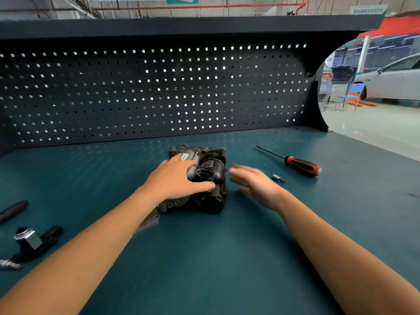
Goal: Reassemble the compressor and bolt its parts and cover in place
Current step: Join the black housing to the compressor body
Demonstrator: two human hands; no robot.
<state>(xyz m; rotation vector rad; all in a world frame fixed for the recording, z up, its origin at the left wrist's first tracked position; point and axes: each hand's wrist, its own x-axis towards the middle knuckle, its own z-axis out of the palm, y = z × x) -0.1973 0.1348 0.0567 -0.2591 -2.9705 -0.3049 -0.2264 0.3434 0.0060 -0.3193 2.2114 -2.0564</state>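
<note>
That compressor (204,178) looks heavy, rigid metal; the left hand (175,178) wraps its near housing, while the right hand (254,183) hovers spread beside it, apart.

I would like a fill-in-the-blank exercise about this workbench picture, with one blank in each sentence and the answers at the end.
1. The left hand grips the compressor, and the right hand holds ___.
2. The screwdriver with the red and black handle lies to the ___ of the compressor.
3. The small bit lies between the right hand and the ___.
Missing words: nothing; right; screwdriver.
</note>
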